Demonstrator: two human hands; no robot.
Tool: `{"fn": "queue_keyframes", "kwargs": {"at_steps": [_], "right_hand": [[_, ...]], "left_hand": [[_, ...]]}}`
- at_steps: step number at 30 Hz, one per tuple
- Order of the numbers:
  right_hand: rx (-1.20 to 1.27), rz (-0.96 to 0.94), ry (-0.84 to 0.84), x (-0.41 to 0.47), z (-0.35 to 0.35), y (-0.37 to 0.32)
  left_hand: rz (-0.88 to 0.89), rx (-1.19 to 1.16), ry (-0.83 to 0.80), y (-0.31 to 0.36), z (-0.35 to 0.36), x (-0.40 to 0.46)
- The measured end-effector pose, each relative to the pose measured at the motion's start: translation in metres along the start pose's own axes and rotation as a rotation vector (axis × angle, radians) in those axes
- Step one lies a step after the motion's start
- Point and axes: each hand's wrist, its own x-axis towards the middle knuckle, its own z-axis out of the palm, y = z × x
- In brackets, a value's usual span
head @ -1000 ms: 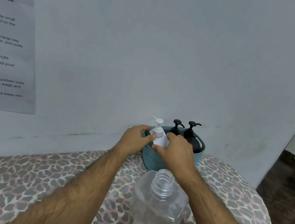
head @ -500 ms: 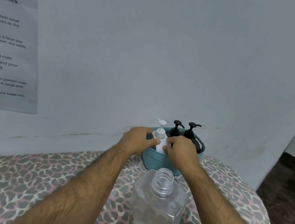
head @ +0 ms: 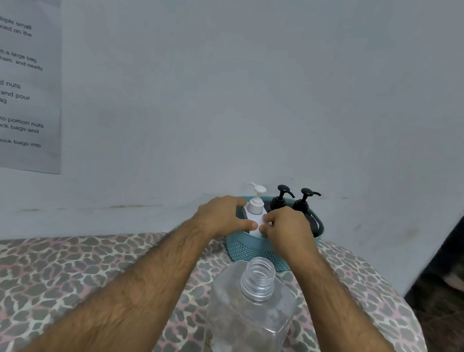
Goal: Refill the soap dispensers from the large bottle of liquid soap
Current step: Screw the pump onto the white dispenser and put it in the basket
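Gripping the white pump dispenser (head: 256, 209) from the left, your left hand (head: 223, 215) curls round it, thumb on its front; your right hand (head: 287, 231) pinches its other side. It stands upright in the teal basket (head: 247, 249) beside two black dispensers (head: 291, 200). Nearer you, the clear large bottle (head: 249, 321) stands uncapped.

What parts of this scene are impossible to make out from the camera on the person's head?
- White dispenser: its body is hidden by the left hand, the right hand and the teal basket.
- Two black dispensers: only the pumps show above the basket.
- Large clear bottle: its base is cut off by the bottom edge.
- Wall sheet: cut off by the left edge.
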Motion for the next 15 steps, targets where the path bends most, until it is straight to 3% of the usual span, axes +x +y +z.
{"fn": "queue_keyframes", "kwargs": {"at_steps": [3, 6, 9, 12, 15], "right_hand": [[0.013, -0.016, 0.015, -0.003, 0.0, -0.001], [0.042, -0.045, 0.064, -0.005, 0.001, 0.0], [0.199, -0.064, 0.204, -0.013, 0.005, 0.006], [0.388, -0.078, 0.384, -0.037, -0.002, 0.005], [0.718, -0.057, 0.309, -0.071, -0.006, -0.001]], "left_hand": [[-0.003, 0.026, 0.056, 0.0, 0.003, -0.007], [0.058, 0.068, 0.235, 0.005, 0.004, -0.023], [0.095, -0.119, 0.371, 0.006, 0.003, -0.043], [0.087, -0.298, 0.377, -0.001, 0.003, -0.068], [0.07, -0.483, 0.346, -0.007, 0.009, -0.099]]}}
